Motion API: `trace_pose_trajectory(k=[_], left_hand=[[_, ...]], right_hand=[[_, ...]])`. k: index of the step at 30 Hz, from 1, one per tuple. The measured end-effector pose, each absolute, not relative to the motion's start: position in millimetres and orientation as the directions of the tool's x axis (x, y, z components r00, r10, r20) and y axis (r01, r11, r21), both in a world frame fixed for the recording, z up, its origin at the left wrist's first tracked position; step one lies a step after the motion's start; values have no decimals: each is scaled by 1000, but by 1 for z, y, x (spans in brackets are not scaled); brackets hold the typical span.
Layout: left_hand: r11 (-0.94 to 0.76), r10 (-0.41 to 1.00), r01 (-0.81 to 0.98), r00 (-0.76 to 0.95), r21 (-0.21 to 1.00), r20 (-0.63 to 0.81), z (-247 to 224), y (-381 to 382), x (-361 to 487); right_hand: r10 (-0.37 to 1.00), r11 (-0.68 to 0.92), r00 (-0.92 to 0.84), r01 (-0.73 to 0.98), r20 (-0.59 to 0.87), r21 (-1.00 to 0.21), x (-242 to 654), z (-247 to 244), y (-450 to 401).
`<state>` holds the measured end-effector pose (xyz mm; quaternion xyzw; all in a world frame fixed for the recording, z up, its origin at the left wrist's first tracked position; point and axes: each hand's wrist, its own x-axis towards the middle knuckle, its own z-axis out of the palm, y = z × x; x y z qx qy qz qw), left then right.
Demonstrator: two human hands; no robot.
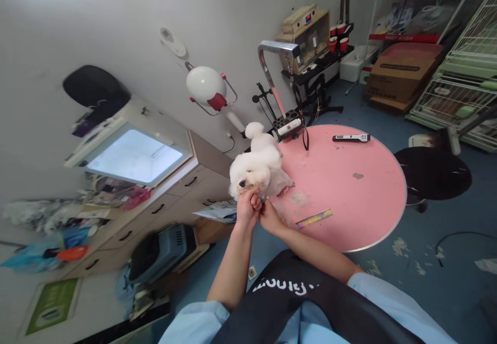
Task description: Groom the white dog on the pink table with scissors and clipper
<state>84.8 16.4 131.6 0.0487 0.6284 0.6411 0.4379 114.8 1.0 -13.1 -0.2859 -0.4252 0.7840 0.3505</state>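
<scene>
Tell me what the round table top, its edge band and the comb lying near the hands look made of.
Table top: pink matte mat, probably rubber, scuffed. Edge band: silvery metal, it seems. Comb: shiny metal, glinting, likely steel.

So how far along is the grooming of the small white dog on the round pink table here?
Done: white fur clippings lie on the round pink table, and the black-and-white clipper is set aside. In hand: the left hand holds the small white fluffy dog under the muzzle, and the right hand works thin scissors there. What is left can't be judged.
</scene>
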Motion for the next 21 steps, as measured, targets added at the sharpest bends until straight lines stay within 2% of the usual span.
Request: trace_pose_trajectory(k=[10, 16, 21], left_hand=[[182, 608, -498, -621, 848, -495, 135, 18, 86], [189, 610, -484, -624, 854, -489, 139, 21, 87], [181, 598, -486, -636, 855, -488, 139, 23, 87]], right_hand=[[780, -437, -597, -304, -188, -847, 117, -18, 3], [781, -524, -534, -279, -324, -804, 116, -28, -2], [848, -372, -473, -206, -240, -905, 112, -32, 2]])
